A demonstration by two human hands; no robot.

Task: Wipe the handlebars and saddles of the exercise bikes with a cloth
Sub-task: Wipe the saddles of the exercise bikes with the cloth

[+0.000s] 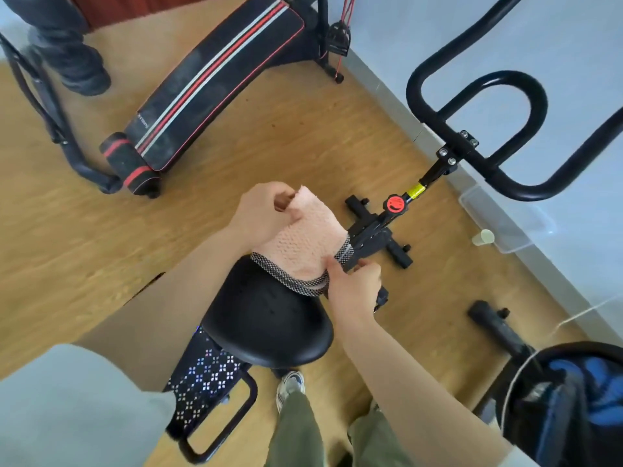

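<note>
left hand (263, 210) fingers pinch pink cloth (303, 244) top | right hand (350, 288) fingers grip its lower edge | cloth above black saddle (266, 325) nose

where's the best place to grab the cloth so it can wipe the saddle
Grip the cloth by its two opposite edges, from either side, as the left hand and right hand do. It drapes over the nose of the saddle, so pulling the ends probably drags it across.

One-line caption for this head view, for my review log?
Both hands, left and right, hold a pink cloth above the black saddle of an exercise bike; its handlebars stand beyond.
</note>
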